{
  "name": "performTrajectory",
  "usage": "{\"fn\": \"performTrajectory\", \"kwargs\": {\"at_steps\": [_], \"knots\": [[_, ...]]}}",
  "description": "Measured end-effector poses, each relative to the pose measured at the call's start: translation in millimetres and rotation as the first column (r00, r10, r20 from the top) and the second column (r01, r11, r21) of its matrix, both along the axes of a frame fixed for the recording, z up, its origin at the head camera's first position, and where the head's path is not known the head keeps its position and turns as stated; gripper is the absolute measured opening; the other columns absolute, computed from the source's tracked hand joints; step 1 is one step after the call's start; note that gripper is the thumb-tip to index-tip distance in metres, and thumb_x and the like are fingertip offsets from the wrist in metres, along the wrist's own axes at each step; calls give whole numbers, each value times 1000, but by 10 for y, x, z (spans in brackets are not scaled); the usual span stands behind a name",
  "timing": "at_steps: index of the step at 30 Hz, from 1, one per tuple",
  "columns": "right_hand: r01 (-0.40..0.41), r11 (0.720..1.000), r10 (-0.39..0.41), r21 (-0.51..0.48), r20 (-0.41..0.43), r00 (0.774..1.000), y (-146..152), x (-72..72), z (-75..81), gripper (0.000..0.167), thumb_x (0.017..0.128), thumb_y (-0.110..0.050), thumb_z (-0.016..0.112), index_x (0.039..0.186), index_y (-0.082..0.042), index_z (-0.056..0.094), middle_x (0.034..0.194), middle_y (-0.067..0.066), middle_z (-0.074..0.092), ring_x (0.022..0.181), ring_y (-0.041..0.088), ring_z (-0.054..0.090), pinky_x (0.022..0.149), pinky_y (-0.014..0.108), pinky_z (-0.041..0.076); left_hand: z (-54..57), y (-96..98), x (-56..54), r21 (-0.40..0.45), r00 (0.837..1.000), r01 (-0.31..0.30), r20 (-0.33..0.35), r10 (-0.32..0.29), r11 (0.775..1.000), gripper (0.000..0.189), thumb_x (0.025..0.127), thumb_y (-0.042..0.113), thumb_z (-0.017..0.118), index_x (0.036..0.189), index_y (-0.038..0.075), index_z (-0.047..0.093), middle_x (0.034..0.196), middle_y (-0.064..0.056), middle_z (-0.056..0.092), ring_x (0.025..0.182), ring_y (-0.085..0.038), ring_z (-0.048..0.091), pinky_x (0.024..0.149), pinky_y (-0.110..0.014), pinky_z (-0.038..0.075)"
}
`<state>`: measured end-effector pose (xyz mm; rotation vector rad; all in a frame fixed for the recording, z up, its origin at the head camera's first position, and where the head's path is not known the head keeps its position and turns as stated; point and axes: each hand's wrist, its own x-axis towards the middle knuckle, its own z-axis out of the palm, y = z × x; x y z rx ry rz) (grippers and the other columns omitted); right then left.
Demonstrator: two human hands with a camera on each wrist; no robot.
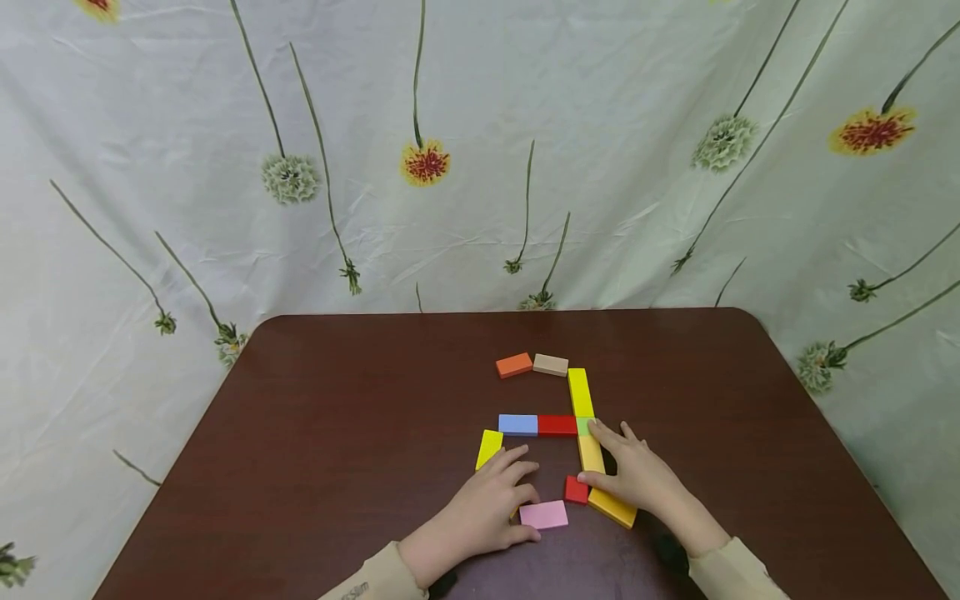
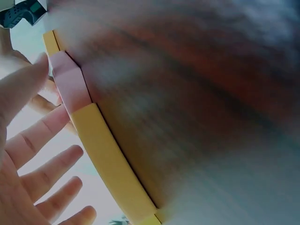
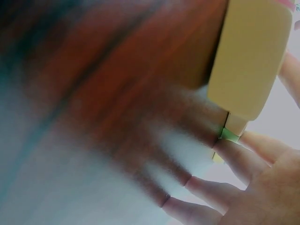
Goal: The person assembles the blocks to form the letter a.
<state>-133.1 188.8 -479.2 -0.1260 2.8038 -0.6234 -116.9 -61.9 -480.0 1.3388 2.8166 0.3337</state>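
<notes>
Small flat colored blocks lie end to end in a bent outline on the table. My left hand (image 1: 480,504), fingers spread, is at the left side, its thumb and index finger beside a pink block (image 1: 543,515). Under it, a yellow-orange block (image 2: 110,157) is mostly hidden in the head view. A bright yellow block (image 1: 489,447) lies just past its fingertips. My right hand (image 1: 641,475) touches a green block (image 1: 583,427) with the index finger. Its thumb is by an amber block (image 1: 591,454) and a small red block (image 1: 577,490). A golden block (image 1: 613,508) lies below that hand.
A blue block (image 1: 518,425) and a long red block (image 1: 557,426) form a row leading to the green one. Farther back are a yellow block (image 1: 581,392), a beige block (image 1: 551,365) and an orange block (image 1: 514,365). The dark brown table (image 1: 337,433) meets a flowered cloth (image 1: 480,233) behind.
</notes>
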Motion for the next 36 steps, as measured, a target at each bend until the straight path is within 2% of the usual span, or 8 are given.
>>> {"fn": "performTrajectory", "kwargs": {"at_steps": [6, 15, 29, 36], "knots": [[-2, 1000, 2, -3, 2, 1000, -2, 4, 12, 93, 76, -58, 74, 151, -14, 41, 153, 17, 43, 139, 55, 30, 92, 76, 39, -8, 43, -1, -8, 999, 15, -41, -16, 1000, 28, 81, 42, 79, 97, 20, 75, 117, 2, 66, 128, -23, 52, 110, -44, 41], [-8, 1000, 8, -18, -7, 1000, 16, 13, 7, 90, 78, -54, 75, 151, -13, 41, 154, 15, 42, 141, 54, 29, 96, 75, 38, -7, 87, -12, -19, 997, 17, -70, -18, 1000, 27, 81, 41, 80, 98, 20, 76, 113, 4, 66, 123, -19, 53, 109, -43, 43], [3, 1000, -3, 5, 0, 1000, -6, -2, 10, 93, 77, -58, 74, 151, -13, 41, 152, 19, 43, 137, 58, 31, 89, 76, 41, 8, 109, -36, -46, 1000, -5, -14, 4, 999, 27, 83, 39, 78, 102, 21, 76, 117, 4, 66, 125, -18, 52, 112, -43, 40], [2, 1000, -2, -1, 2, 1000, -1, 4, 11, 92, 77, -57, 74, 151, -13, 40, 153, 18, 42, 138, 56, 31, 91, 76, 40, 12, 106, -39, -44, 1000, -8, -6, 8, 999, 26, 82, 39, 79, 101, 21, 76, 117, 4, 66, 124, -18, 52, 111, -43, 41]]}}
